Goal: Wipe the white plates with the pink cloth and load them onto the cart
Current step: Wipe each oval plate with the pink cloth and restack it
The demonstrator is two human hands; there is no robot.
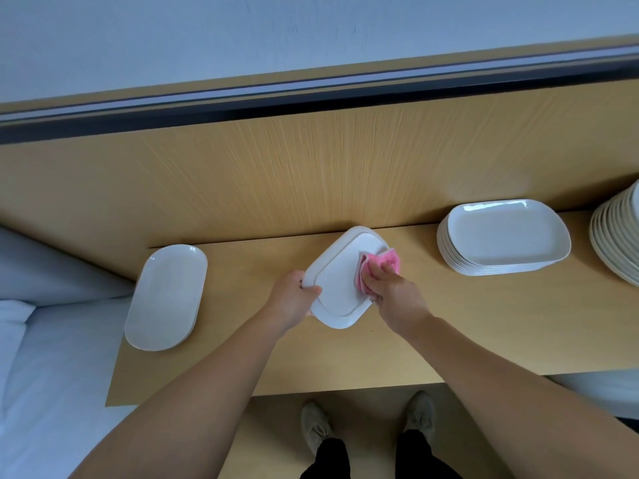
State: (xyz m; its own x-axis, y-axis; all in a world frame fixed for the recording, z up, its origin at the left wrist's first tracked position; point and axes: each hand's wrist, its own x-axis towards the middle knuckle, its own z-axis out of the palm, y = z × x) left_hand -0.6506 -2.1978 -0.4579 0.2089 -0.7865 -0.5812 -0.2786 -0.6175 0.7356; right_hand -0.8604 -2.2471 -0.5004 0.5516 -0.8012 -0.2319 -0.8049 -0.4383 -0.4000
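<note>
Pink cloth (pixel 382 263) on white plate (pixel 337 292) (rectangular)

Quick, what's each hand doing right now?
Left hand: grips the rim of the white rectangular ceramic plate.
Right hand: holds the crumpled pink cloth against that plate.

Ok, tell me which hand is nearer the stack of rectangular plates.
Right. The right hand holds the pink cloth on the side of the held plate facing the stack; the left hand grips its opposite edge, farther away.
</note>
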